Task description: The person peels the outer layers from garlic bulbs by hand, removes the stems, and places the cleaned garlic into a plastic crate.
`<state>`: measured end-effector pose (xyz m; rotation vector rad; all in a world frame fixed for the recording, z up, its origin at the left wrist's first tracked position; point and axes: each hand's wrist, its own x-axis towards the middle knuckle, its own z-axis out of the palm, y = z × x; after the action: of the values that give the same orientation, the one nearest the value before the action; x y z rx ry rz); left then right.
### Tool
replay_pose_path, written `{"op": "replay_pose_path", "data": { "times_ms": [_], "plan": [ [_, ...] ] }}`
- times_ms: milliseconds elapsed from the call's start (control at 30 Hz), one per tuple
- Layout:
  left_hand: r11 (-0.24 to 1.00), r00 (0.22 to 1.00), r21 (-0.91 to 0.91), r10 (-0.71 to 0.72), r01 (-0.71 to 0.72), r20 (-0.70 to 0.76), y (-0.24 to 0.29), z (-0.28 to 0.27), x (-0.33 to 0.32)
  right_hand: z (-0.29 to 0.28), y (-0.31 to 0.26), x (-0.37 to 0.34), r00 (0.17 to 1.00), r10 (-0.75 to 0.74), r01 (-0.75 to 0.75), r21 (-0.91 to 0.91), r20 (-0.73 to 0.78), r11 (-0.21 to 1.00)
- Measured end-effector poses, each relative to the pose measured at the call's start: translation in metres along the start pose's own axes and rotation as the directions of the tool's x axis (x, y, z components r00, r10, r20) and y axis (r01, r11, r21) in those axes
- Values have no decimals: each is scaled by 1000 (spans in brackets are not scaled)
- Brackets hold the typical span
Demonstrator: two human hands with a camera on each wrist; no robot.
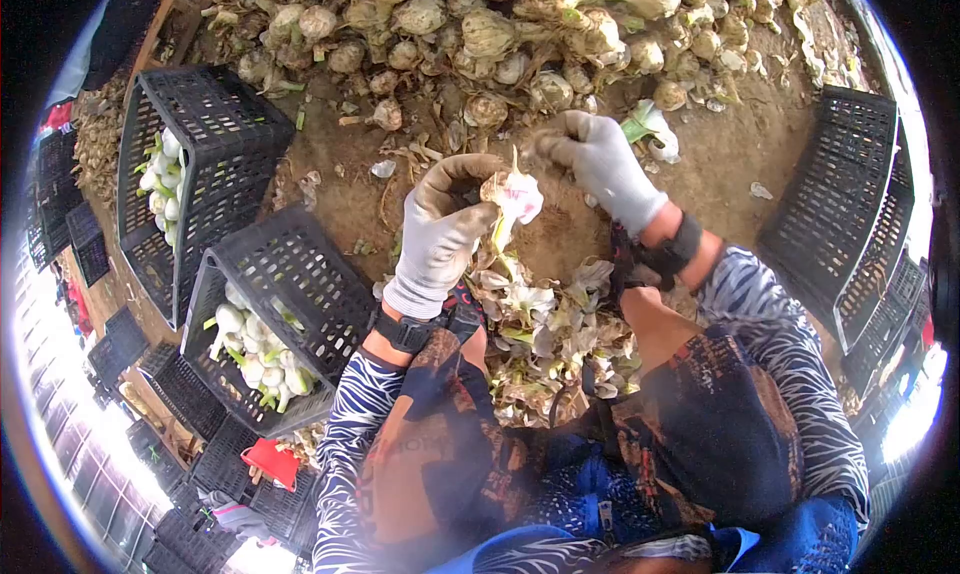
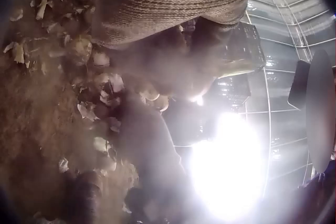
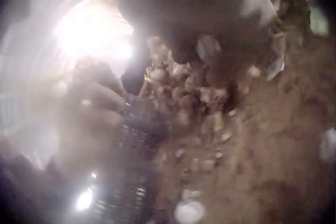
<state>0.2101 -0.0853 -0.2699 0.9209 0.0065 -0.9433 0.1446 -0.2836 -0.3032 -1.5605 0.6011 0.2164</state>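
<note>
In the head view my left hand (image 1: 440, 239), in a white glove with brown-stained fingers, pinches a garlic bulb (image 1: 519, 198) between thumb and fingers. White and pink skin shows on the bulb, and loose dry husk hangs below it. To its right is my gloved right hand (image 1: 605, 169), apart from the bulb, with fingers bent; their tips are blurred, and I cannot tell whether a scrap of husk is between them. The left glove (image 2: 173, 3) fills the top of the left wrist view. The right wrist view is dark and blurred around the glove.
A heap of unpeeled garlic (image 1: 490, 34) lies ahead on bare soil. Husk scraps (image 1: 545, 324) are piled between the legs. On the left, black crates (image 1: 215, 109) hold white garlic bulbs (image 1: 265, 359). Another black crate (image 1: 835, 194) stands at right. A red object (image 1: 272, 462) lies lower left.
</note>
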Motion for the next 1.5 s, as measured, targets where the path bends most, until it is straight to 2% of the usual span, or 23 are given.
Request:
{"op": "replay_pose_path", "data": {
  "times_ms": [33,100,167,300,367,433,467,533,567,600,633,700,767,800,833,867,900,933,1000,1233,1333,1433,1500],
  "plan": [
    [1000,1000,-3,1,-1,2,0,0,0,-2,10,7,988,130,-141,-158,-82,977],
    [997,998,-27,-66,66,-19,2,-6,1,-4,5,3,996,90,-90,-18,-21,996],
    [999,999,6,-35,35,-41,2,-12,2,-2,-6,-4,960,-260,241,170,100,956],
    [977,988,204,-36,67,-153,7,-3,0,5,-50,-22,978,-114,107,46,174,993],
    [927,986,364,-35,92,-161,8,-4,-1,13,-40,-16,982,-130,114,117,140,987],
    [944,983,304,-83,130,-163,8,-6,-3,16,-35,-11,946,-323,322,-155,19,934],
    [956,993,284,-41,72,-115,4,-9,-4,15,-31,-4,946,-324,323,-156,19,934],
    [976,999,214,-30,37,-39,3,-8,-5,13,-21,9,997,-75,49,-485,-34,873],
    [976,999,214,-28,35,-37,3,-7,-5,12,-15,9,996,-77,51,-486,-34,872],
    [975,1000,222,-13,19,-26,3,-7,-5,9,-8,6,998,-47,52,-154,35,987],
    [974,1000,227,0,4,-18,3,-6,-8,7,-1,3,993,-40,18,195,112,981],
    [968,999,252,8,0,-32,8,2,-10,8,-21,-20,983,-86,52,205,159,977],
    [916,992,399,83,-38,-96,5,8,-12,15,-36,-36,950,147,-242,348,277,906],
    [888,991,459,40,21,-124,7,10,-14,23,-20,-29,977,9,-72,285,214,956],
    [887,991,462,34,31,-132,6,11,-18,26,-15,-38,981,-21,-32,270,192,962],
    [638,970,754,241,-159,1,6,12,-16,32,-15,-41,996,-37,10,297,86,955],
    [271,906,911,376,-309,195,7,15,-15,37,-15,-43,999,-47,51,320,-19,946],
    [258,913,926,372,-276,168,7,22,-20,36,-10,-45,999,-51,53,322,-16,945],
    [252,924,936,353,-248,149,3,23,-25,32,-7,-41,952,-285,271,-123,-116,955],
    [176,910,956,386,-234,152,-9,31,-17,23,-2,-41,955,-227,203,-135,-191,970],
    [186,895,949,417,-253,157,-14,32,-13,22,13,-37,904,-359,321,-187,-232,928],
    [270,906,940,416,-208,81,-17,33,-11,21,6,-41,961,-206,216,36,-185,976],
    [349,917,925,398,-151,0,-18,34,-10,21,-5,-44,998,64,-53,427,-13,903]
  ]
}}
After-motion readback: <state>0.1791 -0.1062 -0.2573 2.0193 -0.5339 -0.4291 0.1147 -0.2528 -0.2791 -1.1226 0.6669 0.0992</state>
